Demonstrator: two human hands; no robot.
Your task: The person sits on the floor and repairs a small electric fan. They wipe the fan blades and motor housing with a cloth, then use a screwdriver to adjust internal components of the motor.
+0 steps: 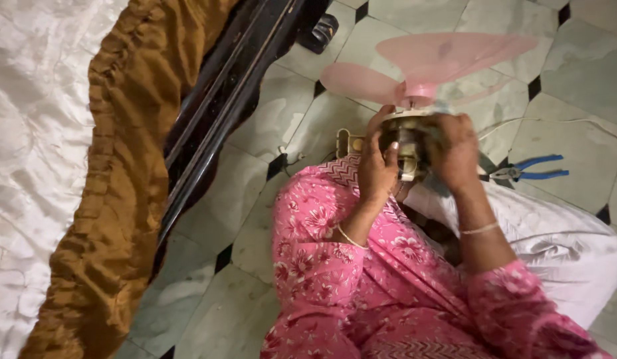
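A fan motor [408,149] with pink translucent blades [428,63] is held up in front of me above my lap. My left hand [377,166] grips the motor's left side, fingers wrapped around the housing. On the motor's right side my right hand [456,151] is closed over it. A white cord [554,121] runs from the motor across the floor to the right. I wear pink flowered sleeves and thin bangles on both wrists.
Blue-handled pliers [531,171] lie on the tiled floor [255,199] to the right of my hands. A bed with a white sheet [29,133], a brown cover [109,199] and a dark frame [215,119] fills the left. A dark sandal [319,32] lies beyond.
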